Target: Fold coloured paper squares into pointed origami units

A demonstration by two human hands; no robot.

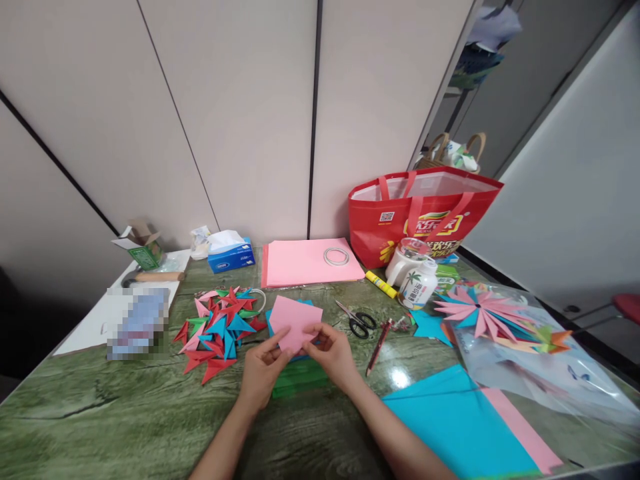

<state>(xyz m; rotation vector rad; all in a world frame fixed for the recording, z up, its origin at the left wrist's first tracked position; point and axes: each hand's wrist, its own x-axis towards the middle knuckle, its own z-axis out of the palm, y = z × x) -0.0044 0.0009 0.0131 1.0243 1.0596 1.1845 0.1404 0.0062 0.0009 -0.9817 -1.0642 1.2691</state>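
Head camera is showing me the left hand and right hand, both half-curled, pinching pink paper. Scissors are lying at its three o'clock.

Pixelated object at left, unreadable. Red seat cut by right edge. Pink paper: lower edges partly behind fingers.

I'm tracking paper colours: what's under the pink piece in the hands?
Blue paper peeks out beyond the pink piece; green material shows nearer the person. The piece, left hand and right hand hide the rest.
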